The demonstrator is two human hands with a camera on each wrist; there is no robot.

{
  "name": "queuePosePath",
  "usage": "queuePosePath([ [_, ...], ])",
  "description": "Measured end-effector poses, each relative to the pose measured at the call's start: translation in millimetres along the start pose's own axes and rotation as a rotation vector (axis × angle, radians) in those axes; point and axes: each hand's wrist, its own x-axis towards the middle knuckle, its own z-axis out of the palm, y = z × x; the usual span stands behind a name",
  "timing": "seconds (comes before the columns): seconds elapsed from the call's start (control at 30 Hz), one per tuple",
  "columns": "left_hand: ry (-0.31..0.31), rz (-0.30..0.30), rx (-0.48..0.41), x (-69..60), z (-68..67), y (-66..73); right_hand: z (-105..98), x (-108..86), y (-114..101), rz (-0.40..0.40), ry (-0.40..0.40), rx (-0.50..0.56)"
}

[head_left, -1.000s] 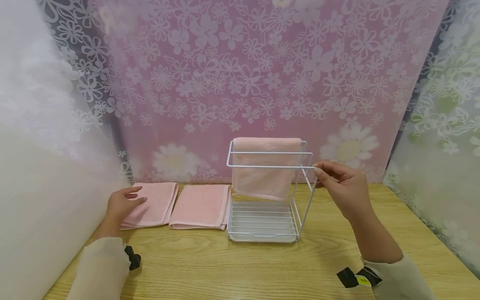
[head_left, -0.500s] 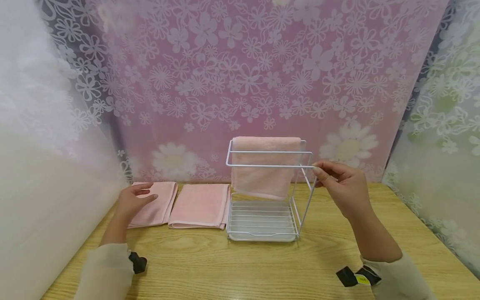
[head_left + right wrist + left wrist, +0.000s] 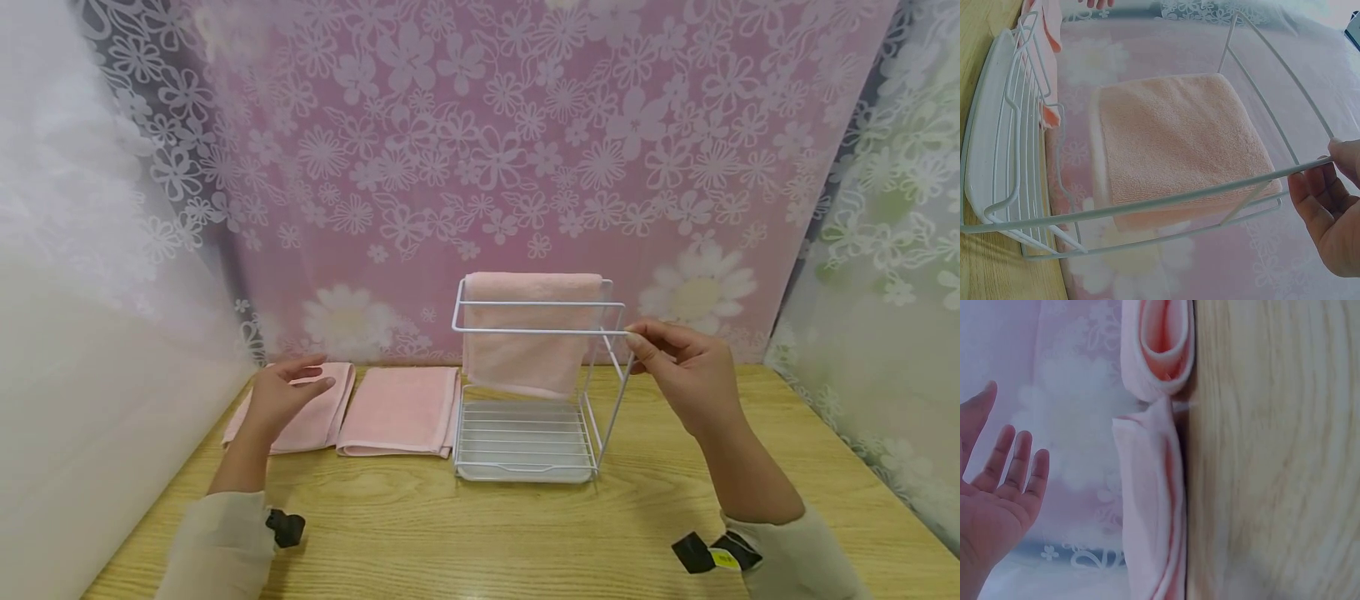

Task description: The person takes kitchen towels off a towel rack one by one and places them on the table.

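A white wire rack (image 3: 542, 332) stands on the table, and my right hand (image 3: 693, 375) pinches its upper right front corner between thumb and fingers. Over the rack's rear top bar hangs a pink towel (image 3: 532, 358), also seen in the right wrist view as a folded towel (image 3: 1179, 137). My left hand (image 3: 285, 400) hovers above the leftmost folded pink towel (image 3: 311, 429), hiding part of it. In the left wrist view the left hand's fingers (image 3: 1013, 462) are spread and apart from the cloth. Another folded pink towel (image 3: 401, 412) lies between that one and the rack.
A pale tray (image 3: 525, 475) sits at the base of the rack under its wires. The wooden table (image 3: 420, 542) extends in front. A pink flowered curtain (image 3: 420, 183) closes off the back, with pale sheets (image 3: 90, 350) on the sides.
My left hand has moved to the right above the leftmost towel, uncovering its left edge. My right hand keeps its pinch on the rack, which stays in place.
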Motion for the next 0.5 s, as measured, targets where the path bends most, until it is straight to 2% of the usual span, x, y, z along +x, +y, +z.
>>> queuePosePath([
  [0.23, 0.004, 0.001, -0.023, -0.4, 7.1, 12.5, 0.0, 0.1, 0.7, 0.001, -0.001, -0.011],
  [0.5, -0.016, -0.005, -0.010, -0.3, 14.5, 26.4, -0.2, 0.1, 0.8, 0.003, 0.000, -0.002],
])
